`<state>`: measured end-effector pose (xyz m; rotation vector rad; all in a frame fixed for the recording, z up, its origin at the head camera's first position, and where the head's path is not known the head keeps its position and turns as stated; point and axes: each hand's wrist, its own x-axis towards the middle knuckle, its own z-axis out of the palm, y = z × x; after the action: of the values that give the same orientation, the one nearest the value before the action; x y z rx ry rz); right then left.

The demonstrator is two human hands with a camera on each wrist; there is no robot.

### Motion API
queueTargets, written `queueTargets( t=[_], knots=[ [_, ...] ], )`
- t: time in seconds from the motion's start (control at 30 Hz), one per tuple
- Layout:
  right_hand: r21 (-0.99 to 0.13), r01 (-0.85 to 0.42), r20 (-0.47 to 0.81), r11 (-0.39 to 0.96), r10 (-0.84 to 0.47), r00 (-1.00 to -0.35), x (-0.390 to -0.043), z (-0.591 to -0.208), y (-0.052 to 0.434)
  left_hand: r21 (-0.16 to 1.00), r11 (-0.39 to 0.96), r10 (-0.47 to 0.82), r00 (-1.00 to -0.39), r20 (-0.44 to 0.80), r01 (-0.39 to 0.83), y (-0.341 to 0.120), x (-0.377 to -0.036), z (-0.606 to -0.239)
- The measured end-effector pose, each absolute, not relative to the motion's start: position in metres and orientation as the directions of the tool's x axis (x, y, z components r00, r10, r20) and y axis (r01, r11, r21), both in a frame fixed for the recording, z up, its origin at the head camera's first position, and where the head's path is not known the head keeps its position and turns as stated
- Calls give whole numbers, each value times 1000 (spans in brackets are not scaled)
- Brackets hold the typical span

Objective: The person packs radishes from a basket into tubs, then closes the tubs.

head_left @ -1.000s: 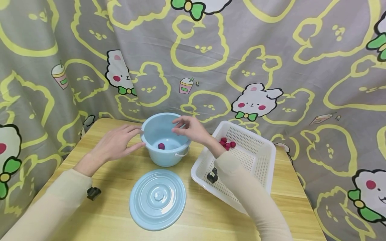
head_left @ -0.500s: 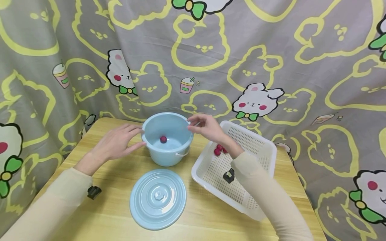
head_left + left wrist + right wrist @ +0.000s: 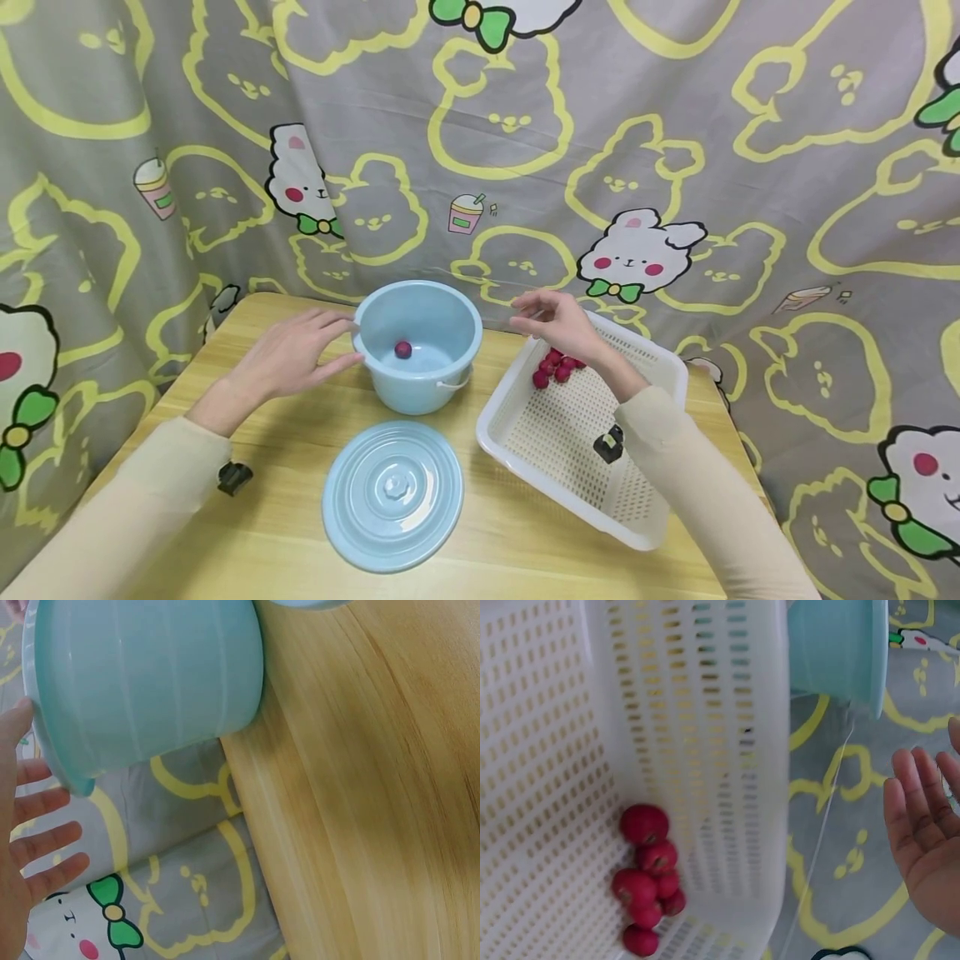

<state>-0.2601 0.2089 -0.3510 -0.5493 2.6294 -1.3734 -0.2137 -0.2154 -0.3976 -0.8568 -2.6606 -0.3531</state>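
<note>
A light blue bucket with a white handle stands upright at the back of the table. One small, round, dark red fruit lies on its bottom. My left hand is at the bucket's left rim, thumb and spread fingers extended along it; the left wrist view has the thumb right at the rim. My right hand hovers over the back left edge of a white slotted basket, fingers loosely bent and holding nothing. Several red fruits lie clustered in a corner of that basket.
A round, light blue lid with a central knob lies flat on the wooden table, in front of the bucket. A patterned grey curtain hangs close behind the table. Small black devices sit at both wrists.
My right hand has moved right, from over the bucket to over the basket's edge. The fruit in the bucket has shifted a little toward the back. My left hand has stayed at the rim.
</note>
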Motion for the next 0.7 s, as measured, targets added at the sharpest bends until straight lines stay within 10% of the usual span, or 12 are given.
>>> queueTargets(
  t=[0.7],
  knots=[
    [-776, -95, -109, 624, -281, -953, -266, -389, 267, 128, 787, 524, -763, 378, 603, -216, -214, -398]
  ],
)
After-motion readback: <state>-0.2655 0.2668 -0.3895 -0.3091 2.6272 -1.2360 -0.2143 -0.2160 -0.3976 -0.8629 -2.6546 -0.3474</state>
